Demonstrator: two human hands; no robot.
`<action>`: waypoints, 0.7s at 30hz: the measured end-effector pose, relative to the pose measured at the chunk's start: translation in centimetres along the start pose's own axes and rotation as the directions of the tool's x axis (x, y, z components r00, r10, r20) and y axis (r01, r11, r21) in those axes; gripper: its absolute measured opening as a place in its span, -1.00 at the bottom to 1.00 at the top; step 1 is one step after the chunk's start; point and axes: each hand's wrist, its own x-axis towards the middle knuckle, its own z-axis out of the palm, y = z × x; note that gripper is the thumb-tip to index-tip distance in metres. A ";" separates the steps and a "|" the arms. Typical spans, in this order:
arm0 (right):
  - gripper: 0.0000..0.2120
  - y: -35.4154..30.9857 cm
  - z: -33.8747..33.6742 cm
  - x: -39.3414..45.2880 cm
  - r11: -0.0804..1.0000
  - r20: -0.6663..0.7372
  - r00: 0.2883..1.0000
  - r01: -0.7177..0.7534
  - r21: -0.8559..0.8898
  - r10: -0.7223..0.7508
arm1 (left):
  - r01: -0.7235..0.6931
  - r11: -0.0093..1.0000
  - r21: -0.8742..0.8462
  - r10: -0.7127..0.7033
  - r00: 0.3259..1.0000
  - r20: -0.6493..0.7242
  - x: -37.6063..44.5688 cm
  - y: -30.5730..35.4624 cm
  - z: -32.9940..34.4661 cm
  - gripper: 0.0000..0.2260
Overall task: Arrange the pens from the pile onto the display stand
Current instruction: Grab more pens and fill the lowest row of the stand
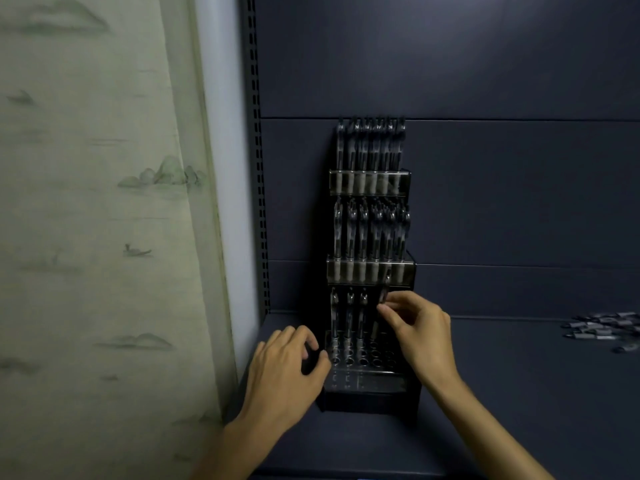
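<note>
Seating a pen: the right hand [420, 327] pinches a dark pen [380, 311] between thumb and fingertips, near the pen's upper part, in front of the lowest tier of the display stand [370, 271]; the other fingers are curled loosely
Left hand [282, 372]: at the stand's lower left corner, fingers loosely curled with the tips close to its edge; it holds nothing that I can see; whether it actually touches the stand I cannot tell
Held pen, axis: long axis close to upright, leaning slightly; clip end up, tip down towards the holes in the stand's base; it sits just right of the three standing pens [348, 315] in the bottom tier
Doing the step well, as I judge it: keep the pen in line with its neighbours; aim the tip at the next free hole to their right; lower it straight so it does not knock them; steady the stand with the left hand; let go only once the pen stands unaided
Stand, upper tiers: the top and middle rows look full of upright pens, clips uppermost; the bottom row has only its left part filled, with open holes to the right
Pile of pens [604, 329]: well to the right of the stand on the dark shelf [502, 393], pens lying flat; blurred, so no count
Beyond the stand's left: a slotted upright [258, 168], then a pale curtain [97, 202] printed with hills and a small boat
</note>
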 end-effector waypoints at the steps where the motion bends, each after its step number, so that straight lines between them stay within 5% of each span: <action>1: -0.88 0.0 0.0 0.1 1.000 0.008 1.000 0.006 -0.020 -0.006 | -0.002 1.000 -0.002 0.002 1.000 0.003 0.0 0.1 0.1 -0.80; 10: -0.91 1.9 0.7 -1.0 0.955 0.093 0.996 0.018 -0.295 0.010 | -0.014 1.000 -0.008 0.014 1.000 0.017 0.0 0.8 -0.1 -0.84; 21: -0.76 1.6 -0.9 -2.0 0.924 0.107 0.994 0.033 -0.382 0.009 | -0.045 0.998 -0.048 0.046 0.999 0.025 0.0 2.2 -0.4 -0.91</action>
